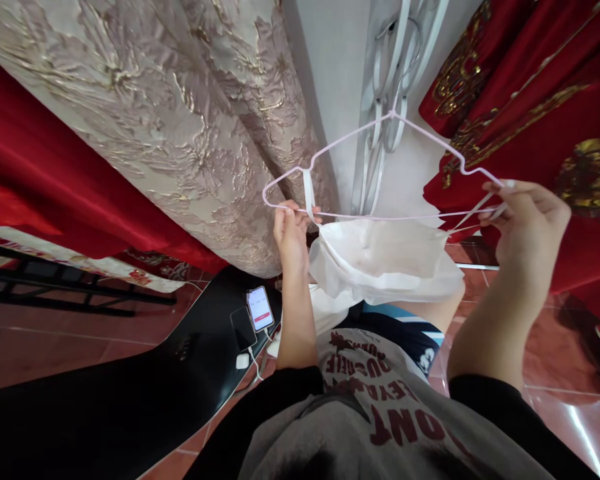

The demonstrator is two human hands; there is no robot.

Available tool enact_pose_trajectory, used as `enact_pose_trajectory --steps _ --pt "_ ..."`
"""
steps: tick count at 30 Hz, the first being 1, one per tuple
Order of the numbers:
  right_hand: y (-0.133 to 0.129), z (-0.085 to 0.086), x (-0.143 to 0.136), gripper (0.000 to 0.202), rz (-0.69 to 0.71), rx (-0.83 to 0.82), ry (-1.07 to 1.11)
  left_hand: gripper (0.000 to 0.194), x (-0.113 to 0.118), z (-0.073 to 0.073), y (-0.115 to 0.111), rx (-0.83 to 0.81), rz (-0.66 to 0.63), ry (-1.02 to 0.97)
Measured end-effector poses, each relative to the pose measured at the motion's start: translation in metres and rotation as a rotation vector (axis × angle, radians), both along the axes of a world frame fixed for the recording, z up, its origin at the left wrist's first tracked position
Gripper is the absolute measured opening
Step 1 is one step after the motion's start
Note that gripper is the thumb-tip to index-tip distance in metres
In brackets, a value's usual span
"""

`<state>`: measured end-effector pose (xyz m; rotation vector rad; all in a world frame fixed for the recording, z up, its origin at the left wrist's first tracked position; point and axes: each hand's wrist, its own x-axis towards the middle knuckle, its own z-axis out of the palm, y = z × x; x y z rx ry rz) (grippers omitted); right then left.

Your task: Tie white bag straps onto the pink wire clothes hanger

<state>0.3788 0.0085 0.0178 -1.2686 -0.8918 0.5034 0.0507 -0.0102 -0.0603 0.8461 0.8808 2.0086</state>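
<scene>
A thin pink clothes hanger (351,135) is held up in front of me, its hook raised toward the wall. From it hangs a white strappy garment (395,267), whose left strap (309,190) loops over the hanger's left shoulder. My left hand (293,230) is closed around the hanger's lower bar beside that strap. At the right end, my right hand (523,213) pinches the other thin strap (473,212) against the hanger's corner. The garment's lower part droops over my lap.
A shiny embroidered curtain (195,120) hangs at left, and red gold-trimmed fabric (530,127) at right. White hangers (380,127) hang on the wall ahead. On the black bench (130,393) lie a lit phone (260,309), a dark phone (243,329) and a white charger (242,361) with cables.
</scene>
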Motion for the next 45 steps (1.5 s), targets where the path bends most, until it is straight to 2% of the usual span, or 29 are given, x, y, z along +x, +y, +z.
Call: enact_pose_trajectory --steps 5,11,15,19,21,23,25,31,35,37,39,41,43,45 --pt "-0.012 0.02 -0.006 0.004 0.073 -0.058 -0.21 0.043 -0.005 -0.003 0.0 -0.044 -0.008 0.033" --pt "-0.016 0.02 0.004 0.015 0.097 -0.016 -0.229 0.046 -0.015 -0.007 0.003 -0.028 -0.033 0.064" --pt "-0.012 0.03 -0.02 0.011 0.209 0.027 -0.226 0.046 -0.016 -0.01 0.005 -0.004 -0.05 0.042" --pt "-0.011 0.043 -0.047 0.011 0.342 -0.037 -0.24 0.043 -0.017 -0.012 0.006 -0.019 -0.062 0.044" --pt "-0.009 0.045 -0.052 0.012 0.266 -0.051 -0.41 0.043 -0.018 -0.011 0.005 -0.031 -0.062 0.048" --pt "-0.005 0.043 -0.051 0.022 0.15 -0.045 -0.639 0.042 -0.018 -0.009 0.004 -0.018 -0.071 0.044" --pt "-0.001 0.04 -0.049 0.027 0.094 -0.038 -0.765 0.041 -0.017 -0.007 0.003 -0.009 -0.07 0.041" --pt "0.007 0.038 -0.048 0.024 0.104 -0.051 -0.684 0.036 -0.016 -0.007 0.001 -0.007 -0.083 0.056" --pt "0.015 0.041 -0.036 0.021 0.193 -0.214 -0.724 0.036 -0.015 -0.009 0.003 0.02 -0.095 0.028" --pt "0.015 0.034 -0.032 0.021 0.154 -0.154 -0.692 0.036 -0.013 -0.01 0.004 0.01 -0.077 0.024" --pt "0.011 0.021 -0.033 0.027 0.027 0.12 -0.618 0.036 -0.011 -0.01 0.004 -0.027 -0.056 0.034" --pt "0.003 0.003 -0.043 0.026 -0.018 0.412 -0.544 0.036 -0.009 -0.01 0.003 -0.069 -0.045 0.049" --pt "-0.006 -0.016 -0.058 0.025 0.185 0.462 -0.584 0.037 -0.008 -0.009 0.003 -0.083 -0.047 0.061" --pt "-0.01 -0.036 -0.075 0.025 0.462 0.348 -0.748 0.038 -0.007 -0.008 0.001 -0.073 -0.048 0.075"
